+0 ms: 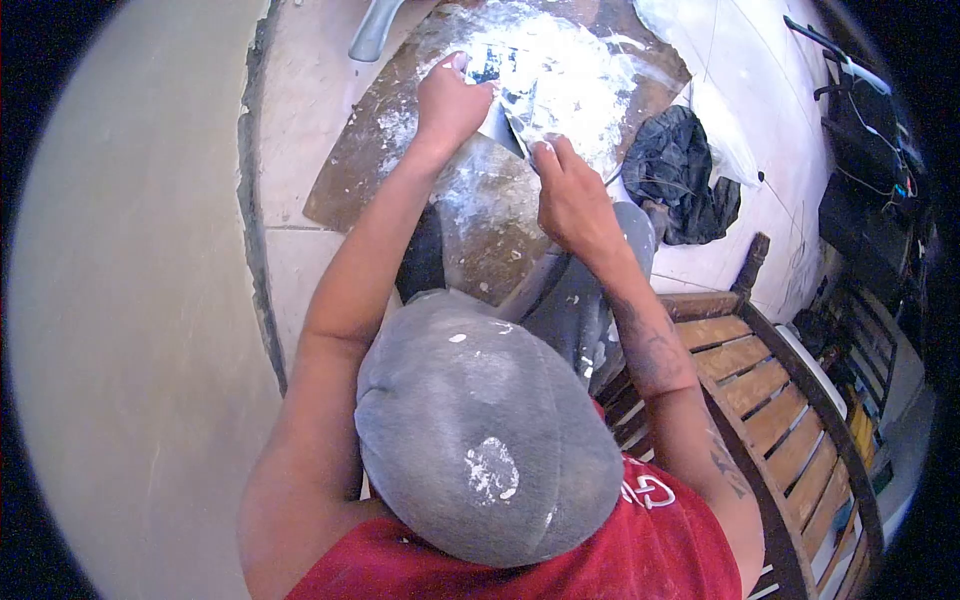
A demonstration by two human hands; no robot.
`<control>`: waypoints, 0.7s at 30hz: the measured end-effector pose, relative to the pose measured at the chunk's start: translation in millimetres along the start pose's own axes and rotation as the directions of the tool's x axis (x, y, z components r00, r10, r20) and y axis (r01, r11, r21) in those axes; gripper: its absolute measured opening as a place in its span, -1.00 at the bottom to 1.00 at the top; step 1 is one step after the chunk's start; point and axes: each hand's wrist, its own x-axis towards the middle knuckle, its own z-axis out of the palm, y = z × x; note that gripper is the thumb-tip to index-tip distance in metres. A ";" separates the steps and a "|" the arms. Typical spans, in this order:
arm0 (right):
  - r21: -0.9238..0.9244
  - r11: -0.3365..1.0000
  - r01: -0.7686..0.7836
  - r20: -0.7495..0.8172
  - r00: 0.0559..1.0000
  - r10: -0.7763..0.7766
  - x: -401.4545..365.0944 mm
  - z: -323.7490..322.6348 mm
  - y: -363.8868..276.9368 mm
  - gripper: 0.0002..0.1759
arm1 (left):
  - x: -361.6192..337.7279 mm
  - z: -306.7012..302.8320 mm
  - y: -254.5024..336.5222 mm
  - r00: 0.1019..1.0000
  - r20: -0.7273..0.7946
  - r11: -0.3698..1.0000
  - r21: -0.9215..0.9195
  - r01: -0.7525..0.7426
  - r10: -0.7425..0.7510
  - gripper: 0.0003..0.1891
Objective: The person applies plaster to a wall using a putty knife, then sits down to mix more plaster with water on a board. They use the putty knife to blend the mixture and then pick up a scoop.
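In the head view, my left hand point(453, 105) is closed at the edge of a flat grey metal blade point(497, 130). Bright glare and white smears hide much of its outline. My right hand point(577, 200) grips the handle of a putty knife point(518, 132), its narrow dark edge angled up against the metal blade. Both hands are over a brown board point(370, 150) coated in places with white plaster-like material, brightest near the top middle.
A crumpled black plastic bag point(672, 170) lies on the pale floor right of the board. A slatted wooden bench point(770, 400) stands at lower right. A grey curved leg-like piece point(375, 30) is at top left. The plain wall point(140, 300) fills the left side.
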 end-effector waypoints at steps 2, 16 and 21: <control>-0.034 0.999 -0.004 0.014 1.000 0.005 4.8 0.3 4.0 -0.60 | -0.6 2.5 -3.6 0.999 0.004 0.999 -0.024 -0.035 0.035 -0.65; 0.029 0.988 -0.151 -0.156 0.976 0.154 40.8 -28.7 92.3 -0.44 | -35.4 -7.7 3.2 0.997 0.007 0.997 0.015 -0.079 0.079 -0.73; 0.257 0.938 -0.233 -0.189 0.940 0.285 7.2 -62.8 85.1 -0.48 | -39.9 -14.6 -6.2 0.781 0.022 0.766 0.180 -0.617 0.624 -0.76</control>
